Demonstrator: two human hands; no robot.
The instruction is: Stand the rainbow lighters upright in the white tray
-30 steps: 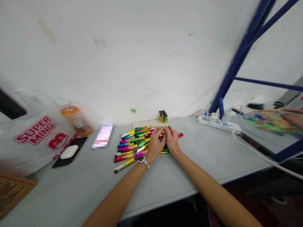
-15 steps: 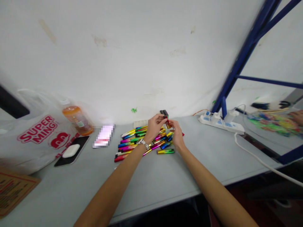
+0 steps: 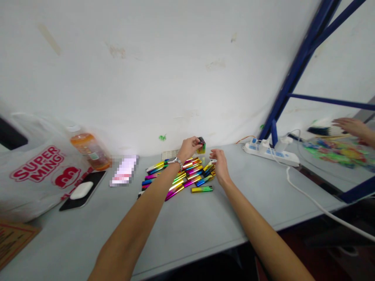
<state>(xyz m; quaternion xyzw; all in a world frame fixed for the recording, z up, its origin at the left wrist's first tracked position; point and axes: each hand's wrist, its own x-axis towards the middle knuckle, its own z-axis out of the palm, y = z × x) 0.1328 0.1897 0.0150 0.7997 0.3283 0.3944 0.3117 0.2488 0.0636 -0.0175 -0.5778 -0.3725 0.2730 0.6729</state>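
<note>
left hand: narrowing its fingertips at upright lighters, one o'clock from the pile; grip unclear. right hand: curling half-open, thumb standing apart, two o'clock. lighter pile: sprawling mid-table, slim, glossy, metallic-coloured.

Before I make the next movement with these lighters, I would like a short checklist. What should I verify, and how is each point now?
1. Left grip at the standing lighters: ok, its fingertips are at the group.
2. Left grip holding a single lighter: cannot tell, the fingers hide it.
3. Right grip free: ok, fingers look open, with no lighter seen held.
4. Standing lighters upright: ok, as far as they show beside the hand.
5. Lying lighters all in sight: not ok, the left forearm covers some.
6. Other person's hand out of the way: ok, it is by the colourful pile at far right.
</note>
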